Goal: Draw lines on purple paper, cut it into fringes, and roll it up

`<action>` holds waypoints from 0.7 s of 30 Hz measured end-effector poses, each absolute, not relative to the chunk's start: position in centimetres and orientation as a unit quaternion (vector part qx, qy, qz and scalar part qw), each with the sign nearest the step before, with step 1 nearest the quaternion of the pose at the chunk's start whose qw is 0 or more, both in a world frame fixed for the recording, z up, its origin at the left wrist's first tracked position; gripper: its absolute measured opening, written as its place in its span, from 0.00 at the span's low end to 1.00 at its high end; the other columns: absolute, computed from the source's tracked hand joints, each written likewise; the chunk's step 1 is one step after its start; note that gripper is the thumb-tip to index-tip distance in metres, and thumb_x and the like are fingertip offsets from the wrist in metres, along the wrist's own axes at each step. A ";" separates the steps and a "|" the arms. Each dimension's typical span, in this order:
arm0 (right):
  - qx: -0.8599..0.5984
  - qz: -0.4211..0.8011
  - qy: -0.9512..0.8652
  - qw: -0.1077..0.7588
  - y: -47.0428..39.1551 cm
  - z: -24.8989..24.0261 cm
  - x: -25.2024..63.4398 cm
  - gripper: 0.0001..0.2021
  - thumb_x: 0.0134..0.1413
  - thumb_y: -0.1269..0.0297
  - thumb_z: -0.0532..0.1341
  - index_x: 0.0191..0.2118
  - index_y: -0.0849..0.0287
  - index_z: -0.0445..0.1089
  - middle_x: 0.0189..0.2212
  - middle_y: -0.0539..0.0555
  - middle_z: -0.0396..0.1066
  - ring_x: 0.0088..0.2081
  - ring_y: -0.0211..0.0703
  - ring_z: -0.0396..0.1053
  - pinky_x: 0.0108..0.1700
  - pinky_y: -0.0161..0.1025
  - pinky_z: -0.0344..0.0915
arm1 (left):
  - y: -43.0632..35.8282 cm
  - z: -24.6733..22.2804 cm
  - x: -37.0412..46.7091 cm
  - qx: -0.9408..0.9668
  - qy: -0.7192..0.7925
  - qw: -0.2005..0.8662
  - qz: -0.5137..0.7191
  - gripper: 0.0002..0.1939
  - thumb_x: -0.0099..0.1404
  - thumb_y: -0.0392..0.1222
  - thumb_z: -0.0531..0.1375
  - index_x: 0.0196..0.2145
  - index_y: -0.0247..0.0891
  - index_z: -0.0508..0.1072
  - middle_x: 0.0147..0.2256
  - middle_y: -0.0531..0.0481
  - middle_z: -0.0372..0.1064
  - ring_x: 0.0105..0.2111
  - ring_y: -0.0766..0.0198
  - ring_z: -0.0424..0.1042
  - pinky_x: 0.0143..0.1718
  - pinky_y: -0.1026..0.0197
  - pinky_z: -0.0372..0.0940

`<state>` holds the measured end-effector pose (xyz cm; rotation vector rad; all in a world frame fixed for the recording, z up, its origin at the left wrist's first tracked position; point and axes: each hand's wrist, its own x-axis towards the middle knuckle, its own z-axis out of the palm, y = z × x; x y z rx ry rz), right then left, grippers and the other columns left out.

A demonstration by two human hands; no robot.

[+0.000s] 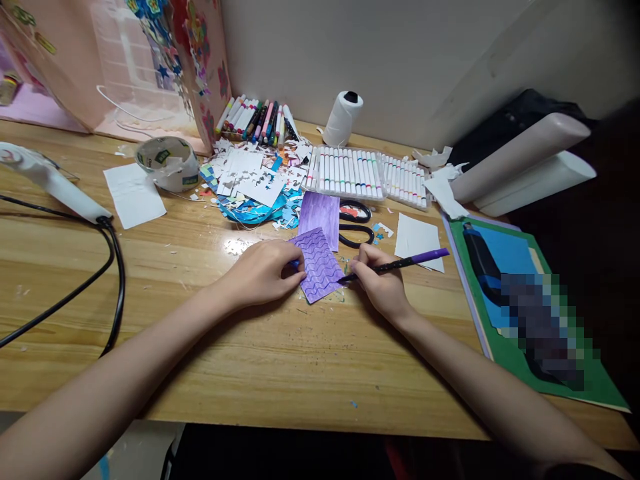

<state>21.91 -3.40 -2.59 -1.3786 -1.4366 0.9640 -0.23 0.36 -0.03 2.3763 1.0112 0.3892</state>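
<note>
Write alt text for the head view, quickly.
The right hand holds a pen at the edge of a wavy-lined purple card held by the left hand. Beyond lie a plain purple card, scissors, paper scraps and white markers, all on a wooden table.

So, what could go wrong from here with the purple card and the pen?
The pen in the right hand has its tip at the right edge of the wavy-lined card, so a stroke might slip onto the table.

The left hand is at the card's left edge only, so the card could swivel under pen pressure.

Loose scraps lie close by, and bits might get under the card.
</note>
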 end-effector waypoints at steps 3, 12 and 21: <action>-0.562 0.383 -0.572 0.458 -3.2 -2.5 22.0 0.15 0.48 0.70 0.56 0.18 0.56 0.49 0.16 0.44 0.50 0.20 0.34 0.50 0.24 0.35 0.49 | 0.4 0.0 -0.3 0.878 0.374 0.262 0.143 0.04 0.61 0.38 0.58 0.30 0.36 0.72 0.29 0.50 0.70 0.29 0.64 0.66 0.31 0.61 0.56; -0.579 0.377 -0.540 0.481 -2.9 -2.6 22.3 0.15 0.45 0.71 0.56 0.17 0.56 0.48 0.15 0.44 0.47 0.19 0.34 0.47 0.23 0.35 0.45 | 0.4 0.1 -0.2 0.878 0.374 0.264 0.135 0.04 0.61 0.38 0.58 0.30 0.36 0.72 0.29 0.50 0.71 0.29 0.64 0.66 0.31 0.61 0.56; -0.581 0.280 -0.530 0.551 -2.3 -2.3 22.8 0.12 0.54 0.62 0.60 0.24 0.56 0.58 0.21 0.46 0.57 0.23 0.35 0.56 0.27 0.36 0.56 | 0.7 -0.2 -0.7 0.850 0.427 0.255 0.176 0.07 0.64 0.43 0.57 0.34 0.37 0.71 0.32 0.49 0.71 0.32 0.62 0.67 0.34 0.59 0.58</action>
